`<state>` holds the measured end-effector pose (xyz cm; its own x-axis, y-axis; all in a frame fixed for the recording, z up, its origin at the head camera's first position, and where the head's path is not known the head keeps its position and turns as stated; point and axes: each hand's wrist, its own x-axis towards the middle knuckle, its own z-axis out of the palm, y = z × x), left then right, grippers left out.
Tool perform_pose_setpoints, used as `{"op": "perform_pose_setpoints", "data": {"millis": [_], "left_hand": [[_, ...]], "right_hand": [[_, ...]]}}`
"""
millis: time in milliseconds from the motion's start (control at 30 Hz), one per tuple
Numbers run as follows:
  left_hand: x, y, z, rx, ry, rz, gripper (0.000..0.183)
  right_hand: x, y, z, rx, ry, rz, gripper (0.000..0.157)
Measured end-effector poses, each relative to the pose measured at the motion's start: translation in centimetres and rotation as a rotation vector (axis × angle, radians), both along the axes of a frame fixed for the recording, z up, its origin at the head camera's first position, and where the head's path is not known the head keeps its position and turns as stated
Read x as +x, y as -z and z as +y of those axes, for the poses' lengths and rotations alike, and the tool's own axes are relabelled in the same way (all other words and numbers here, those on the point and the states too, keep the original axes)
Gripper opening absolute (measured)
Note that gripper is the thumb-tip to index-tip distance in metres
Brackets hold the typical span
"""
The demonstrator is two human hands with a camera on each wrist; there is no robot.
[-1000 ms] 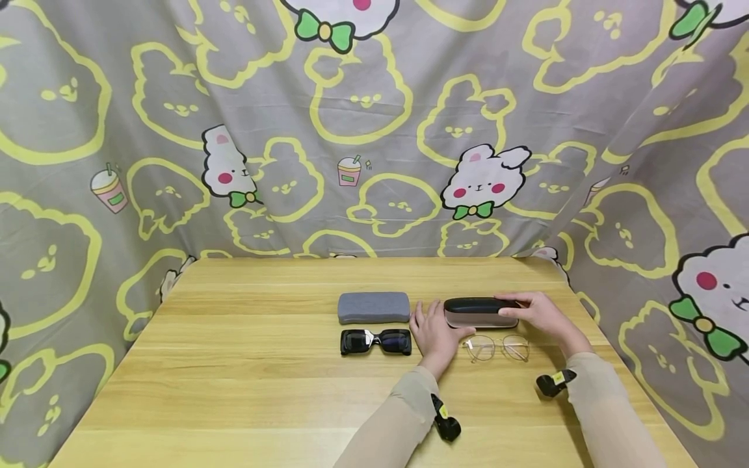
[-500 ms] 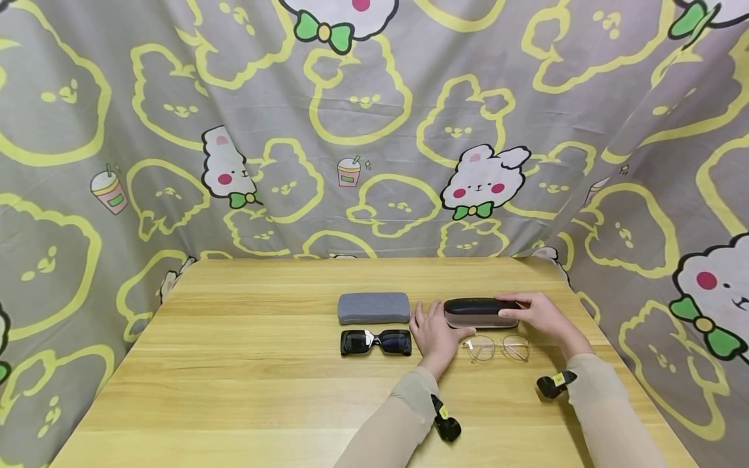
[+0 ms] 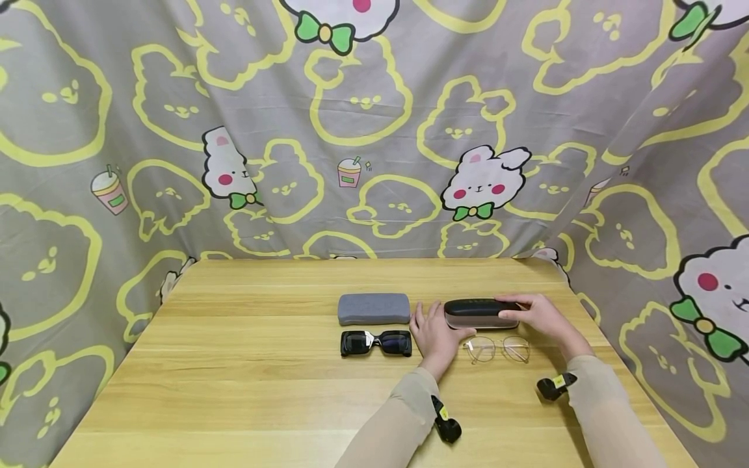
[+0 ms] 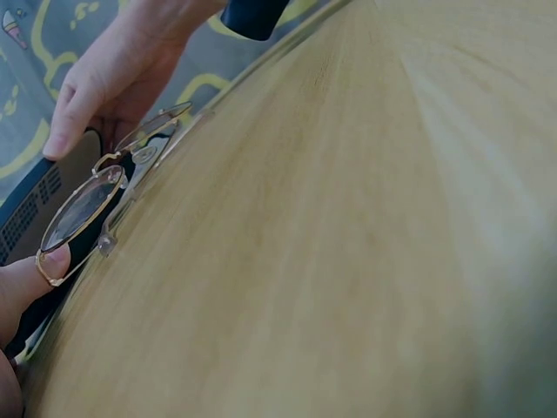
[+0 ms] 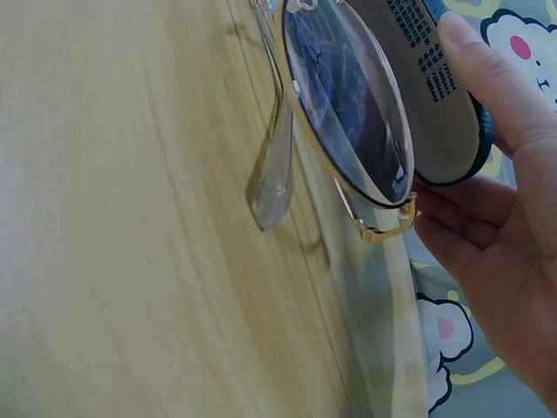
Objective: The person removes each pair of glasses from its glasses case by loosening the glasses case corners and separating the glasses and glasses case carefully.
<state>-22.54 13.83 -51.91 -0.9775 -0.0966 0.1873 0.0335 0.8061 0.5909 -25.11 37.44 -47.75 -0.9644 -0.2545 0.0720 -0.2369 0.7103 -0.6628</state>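
Observation:
A glasses case (image 3: 473, 317), black above and grey-brown on its near side, lies at the right of the table in the head view. My right hand (image 3: 538, 316) pinches its right end, thumb in front and fingers behind. Small print shows on the case's near face (image 5: 431, 83) in the right wrist view. At the left end rests my left hand (image 3: 435, 335), fingers spread and fairly straight, thumb reaching along the front; its contact with the case is unclear. Just before the case lie thin gold-rimmed eyeglasses (image 3: 497, 349), near my left thumb (image 4: 57, 261).
Left of my left hand are a grey glasses case (image 3: 373, 309) and, nearer me, black sunglasses (image 3: 376, 343). All stand on a wooden table (image 3: 234, 377). A patterned curtain (image 3: 374, 214) hangs behind and at both sides.

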Motion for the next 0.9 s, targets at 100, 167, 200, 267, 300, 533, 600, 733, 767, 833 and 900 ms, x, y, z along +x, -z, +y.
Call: {"op": "perform_pose_setpoints", "data": {"millis": [100,167,200,267,300,533,600,733,767,833,900], "left_hand": [[0.05,-0.01,-0.03,0.012,-0.002,0.004,0.085],[0.08,-0.03,-0.05,0.018,-0.003,0.000,0.085],[0.08,-0.05,-0.06,0.019,-0.003,-0.003,0.086],[0.04,-0.05,-0.08,0.025,-0.004,0.003,0.085],[0.03,-0.06,-0.08,0.025,-0.005,0.002,0.085],[0.00,-0.08,-0.02,0.024,0.003,-0.030,0.085],[0.00,-0.03,0.03,0.023,0.004,-0.031,0.086],[-0.10,0.06,0.08,0.017,0.001,-0.023,0.087],[-0.13,0.08,0.07,0.017,0.001,-0.023,0.087],[-0.16,0.11,0.05,0.020,0.004,-0.024,0.087],[-0.15,0.14,0.03,0.022,0.006,-0.022,0.087]], "right_hand": [[0.00,0.21,-0.01,-0.002,-0.007,0.014,0.048],[0.00,0.34,-0.01,-0.004,-0.010,0.024,0.047],[0.01,0.39,-0.02,-0.002,-0.011,0.030,0.047],[0.03,0.42,-0.04,-0.003,-0.009,0.037,0.047],[0.03,0.44,-0.02,-0.001,-0.007,0.039,0.047],[0.07,0.42,0.10,0.004,0.000,0.029,0.049],[0.05,0.41,0.14,0.000,-0.010,0.031,0.049],[-0.09,0.42,0.16,-0.016,-0.021,0.033,0.047],[-0.13,0.45,0.17,-0.018,-0.021,0.033,0.047],[-0.18,0.49,0.20,-0.017,-0.023,0.029,0.046],[-0.18,0.50,0.21,-0.012,-0.024,0.029,0.046]]}}
